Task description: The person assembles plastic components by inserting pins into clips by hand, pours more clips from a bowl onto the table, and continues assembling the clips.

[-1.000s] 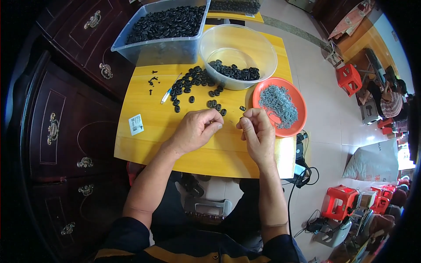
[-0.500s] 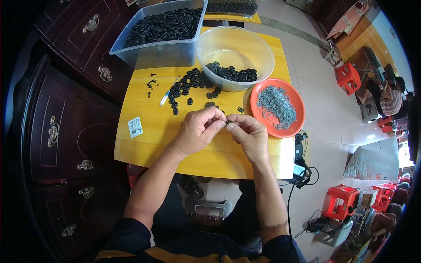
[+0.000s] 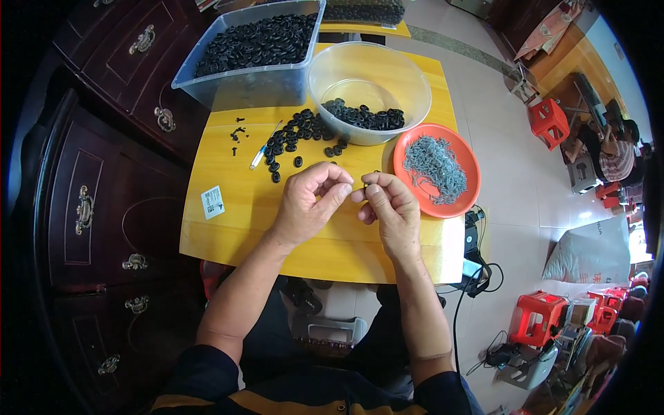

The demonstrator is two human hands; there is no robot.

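Over the middle of the yellow table (image 3: 238,232), my hands face each other at chest height. My right hand (image 3: 393,207) pinches a small dark part (image 3: 366,185) between thumb and fingers; most of it is hidden. Its fingertips almost meet those of my left hand (image 3: 311,202), whose thumb and forefinger are drawn together on something too small to make out. Loose black oval pieces with holes (image 3: 299,131) lie beyond my hands. To the right, an orange-red plate (image 3: 472,181) holds a heap of small silvery metal pieces (image 3: 436,166).
A clear round bowl (image 3: 419,76) with black ovals stands at the back, beside a large plastic bin (image 3: 259,88) full of them. A pen (image 3: 259,156), tiny black bits (image 3: 236,133) and a white label (image 3: 213,202) lie left. Dark cabinets (image 3: 114,207) border the left side.
My hands have parted slightly at the fingertips, and the right one has turned a little with the dark part. The surroundings look the same.
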